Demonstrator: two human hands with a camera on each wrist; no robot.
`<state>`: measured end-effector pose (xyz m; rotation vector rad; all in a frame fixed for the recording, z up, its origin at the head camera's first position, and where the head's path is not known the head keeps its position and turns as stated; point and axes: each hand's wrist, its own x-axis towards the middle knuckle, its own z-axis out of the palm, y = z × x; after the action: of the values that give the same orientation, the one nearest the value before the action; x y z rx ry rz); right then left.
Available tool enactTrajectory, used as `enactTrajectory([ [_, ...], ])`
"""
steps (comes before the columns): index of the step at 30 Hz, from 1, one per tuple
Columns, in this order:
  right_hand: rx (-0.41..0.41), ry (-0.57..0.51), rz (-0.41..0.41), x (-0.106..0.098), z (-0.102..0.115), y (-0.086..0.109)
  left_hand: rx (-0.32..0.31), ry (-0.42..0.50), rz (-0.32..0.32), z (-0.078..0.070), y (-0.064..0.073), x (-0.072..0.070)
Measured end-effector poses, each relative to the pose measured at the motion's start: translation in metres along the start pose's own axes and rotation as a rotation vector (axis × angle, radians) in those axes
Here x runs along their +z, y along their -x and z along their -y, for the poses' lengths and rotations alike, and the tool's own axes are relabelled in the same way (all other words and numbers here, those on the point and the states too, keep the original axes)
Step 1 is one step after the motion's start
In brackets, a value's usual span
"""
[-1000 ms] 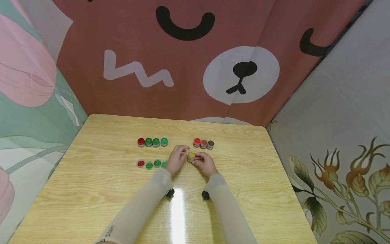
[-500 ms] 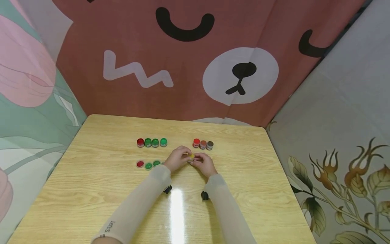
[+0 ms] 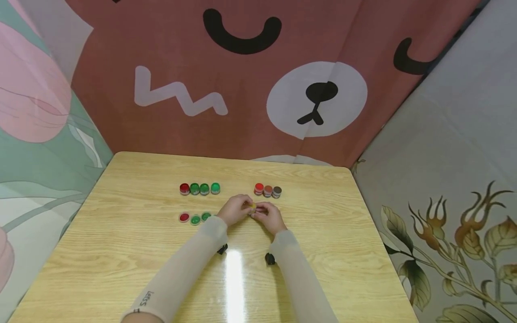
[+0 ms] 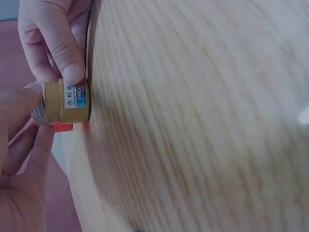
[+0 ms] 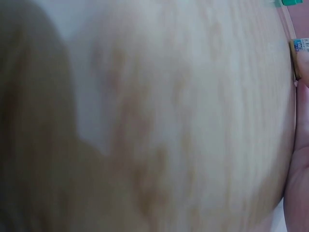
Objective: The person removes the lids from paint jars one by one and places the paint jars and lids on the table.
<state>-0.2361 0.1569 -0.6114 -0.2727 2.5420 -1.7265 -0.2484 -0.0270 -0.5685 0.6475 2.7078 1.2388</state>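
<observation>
A small mustard-yellow paint jar (image 4: 72, 114) with a white printed label stands on the wooden table between both hands. My left hand (image 3: 234, 211) pinches its clear ridged lid (image 4: 40, 113) between thumb and fingers. From the other side, my right hand (image 3: 271, 218) holds the jar's body, its thumb against the label in the left wrist view. In the head view the fingers cover most of the jar, and only a bit of yellow shows. At the right edge of the right wrist view, part of the jar appears beside the right hand.
Behind the hands stand a red jar (image 3: 259, 189), a brown jar (image 3: 268, 191) and a dark jar (image 3: 276, 192). At back left, a dark red jar (image 3: 184, 189) leads a row with several green ones. Flat round lids, one red (image 3: 184, 217), lie before that row.
My left hand has come in from beside the yellow jar and now grips its lid. It also hides the rightmost green lid. The right hand stays at the jar.
</observation>
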Motion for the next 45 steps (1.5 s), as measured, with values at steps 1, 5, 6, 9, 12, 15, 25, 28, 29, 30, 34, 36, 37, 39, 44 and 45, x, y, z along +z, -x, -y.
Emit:
enactTrajectory([
  [1, 0.001, -0.002, -0.001, 0.001, -0.006, -0.002, -0.003, 0.006, -0.004, 0.000, 0.000, 0.000],
  [5, 0.006, 0.007, 0.004, 0.003, -0.003, -0.002, -0.039, 0.077, -0.029, 0.002, 0.003, 0.000],
  [6, 0.018, 0.009, 0.006, 0.004, -0.001, -0.002, -0.053, 0.105, -0.041, 0.002, 0.004, 0.000],
  [9, 0.044, 0.019, 0.009, 0.004, 0.001, -0.001, -0.099, 0.220, -0.097, 0.003, 0.006, 0.003],
  [12, 0.047, 0.019, 0.010, 0.004, 0.002, -0.001, -0.134, 0.326, -0.178, 0.007, 0.009, 0.008],
  [15, 0.036, 0.015, 0.007, 0.004, 0.000, -0.001, -0.145, 0.390, -0.264, 0.009, 0.013, 0.014],
  [25, 0.071, -0.063, -0.069, 0.008, -0.002, -0.003, -0.289, 0.541, -0.417, -0.004, 0.036, 0.027],
  [28, 0.078, -0.061, -0.088, 0.012, 0.003, -0.002, -0.329, 0.573, -0.435, -0.011, 0.045, 0.032],
  [29, 0.077, -0.054, -0.095, 0.013, 0.005, -0.002, -0.335, 0.574, -0.436, -0.013, 0.048, 0.034],
  [30, 0.073, -0.042, -0.102, 0.013, 0.007, -0.002, -0.337, 0.571, -0.433, -0.015, 0.051, 0.035],
  [34, 0.054, 0.006, -0.133, 0.015, 0.015, -0.003, -0.320, 0.541, -0.430, -0.018, 0.058, 0.042],
  [36, 0.052, 0.028, -0.146, 0.015, 0.018, -0.005, -0.320, 0.522, -0.424, -0.018, 0.060, 0.045],
  [37, 0.056, 0.034, -0.152, 0.015, 0.019, -0.005, -0.318, 0.511, -0.421, -0.018, 0.061, 0.046],
  [39, 0.068, 0.037, -0.162, 0.016, 0.020, -0.006, -0.317, 0.486, -0.413, -0.016, 0.062, 0.049],
  [44, 0.089, 0.028, -0.186, 0.019, 0.022, -0.011, -0.287, 0.475, -0.419, -0.015, 0.066, 0.054],
  [45, 0.093, 0.025, -0.196, 0.020, 0.022, -0.012, -0.277, 0.477, -0.423, -0.015, 0.067, 0.054],
])
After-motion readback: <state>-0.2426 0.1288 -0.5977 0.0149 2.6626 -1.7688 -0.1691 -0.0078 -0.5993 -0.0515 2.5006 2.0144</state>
